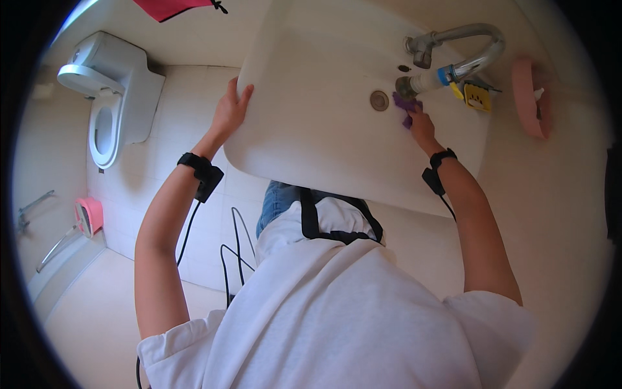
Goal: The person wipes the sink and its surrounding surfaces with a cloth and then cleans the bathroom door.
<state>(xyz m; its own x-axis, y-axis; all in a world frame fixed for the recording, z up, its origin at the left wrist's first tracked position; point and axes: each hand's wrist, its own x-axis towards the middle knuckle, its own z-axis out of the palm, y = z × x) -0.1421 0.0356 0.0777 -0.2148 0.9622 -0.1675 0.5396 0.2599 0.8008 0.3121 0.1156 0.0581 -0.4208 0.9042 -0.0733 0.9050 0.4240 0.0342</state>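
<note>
My right hand (422, 127) holds a crumpled purple cloth (407, 104) against the white sink (316, 126), just right of the round metal drain (379, 100). Above the cloth hangs the end of a chrome faucet (478, 53), fitted with a hose-like extension (423, 82) and a blue collar. My left hand (232, 111) rests on the sink's left rim, thumb on the inner side and fingers over the edge. Whether its hidden fingers grip the rim tightly cannot be told.
A yellow sponge holder (477, 97) sits by the faucet, with a pink wall holder (529, 99) farther right. At the left are a white toilet (104, 121) with its lid raised and a pink bucket (98, 214). Black cables (238, 243) hang beside my body.
</note>
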